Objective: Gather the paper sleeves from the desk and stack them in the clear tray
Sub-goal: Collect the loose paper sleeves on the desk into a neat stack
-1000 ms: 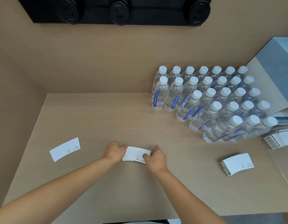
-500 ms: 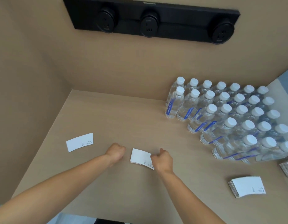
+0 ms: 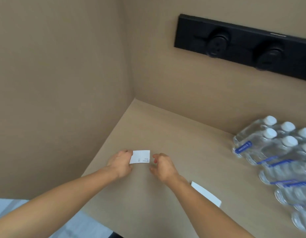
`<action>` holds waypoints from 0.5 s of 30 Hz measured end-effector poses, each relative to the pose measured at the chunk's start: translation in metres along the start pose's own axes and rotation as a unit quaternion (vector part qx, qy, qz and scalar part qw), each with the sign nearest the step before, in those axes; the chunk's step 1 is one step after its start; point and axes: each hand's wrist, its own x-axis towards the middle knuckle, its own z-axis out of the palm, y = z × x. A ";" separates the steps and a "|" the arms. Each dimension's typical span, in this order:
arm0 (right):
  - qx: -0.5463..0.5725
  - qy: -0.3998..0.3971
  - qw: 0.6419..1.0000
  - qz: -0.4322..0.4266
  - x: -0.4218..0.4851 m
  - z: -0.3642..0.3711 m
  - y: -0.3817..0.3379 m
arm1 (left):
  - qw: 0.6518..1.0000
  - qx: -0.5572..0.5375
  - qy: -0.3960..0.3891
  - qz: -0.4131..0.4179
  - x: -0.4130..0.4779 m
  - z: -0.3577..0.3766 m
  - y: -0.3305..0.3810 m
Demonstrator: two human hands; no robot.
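Note:
A single white paper sleeve (image 3: 140,157) lies near the desk's left wall. My left hand (image 3: 120,163) pinches its left end. My right hand (image 3: 162,166) hovers just off the sleeve's right end, thumb and fingers apart and holding nothing. A small stack of white sleeves (image 3: 206,194) rests on the desk behind my right forearm, partly hidden by it. The clear tray is out of view.
Several capped water bottles (image 3: 272,152) with blue labels stand packed together at the right. A black socket strip (image 3: 243,45) is mounted on the back wall. The tan side wall (image 3: 63,100) closes off the desk (image 3: 166,127) on the left.
Both hands have left the small stack in the middle and moved left to the single sleeve. My view has swung left, so most bottles and the right-hand stacks are out of frame.

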 end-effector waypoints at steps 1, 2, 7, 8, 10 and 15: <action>-0.009 -0.005 1.000 -0.003 0.008 0.003 -0.008 | 1.000 -0.009 0.000 -0.003 0.006 -0.002 -0.011; -0.018 -0.010 1.000 -0.003 0.016 0.007 -0.015 | 1.000 -0.014 -0.004 -0.004 0.012 -0.003 -0.021; -0.128 -0.023 0.991 -0.006 0.046 0.017 -0.036 | 0.999 -0.030 -0.031 -0.001 0.034 -0.002 -0.049; -0.156 -0.028 0.987 -0.011 0.051 0.018 -0.037 | 0.999 -0.031 -0.034 0.003 0.037 0.000 -0.051; -0.199 -0.041 0.979 -0.015 0.060 0.020 -0.039 | 0.999 -0.026 -0.037 0.014 0.043 0.003 -0.054; -0.228 -0.063 0.972 0.012 0.070 0.029 -0.032 | 0.999 -0.036 -0.023 0.032 0.053 0.008 -0.057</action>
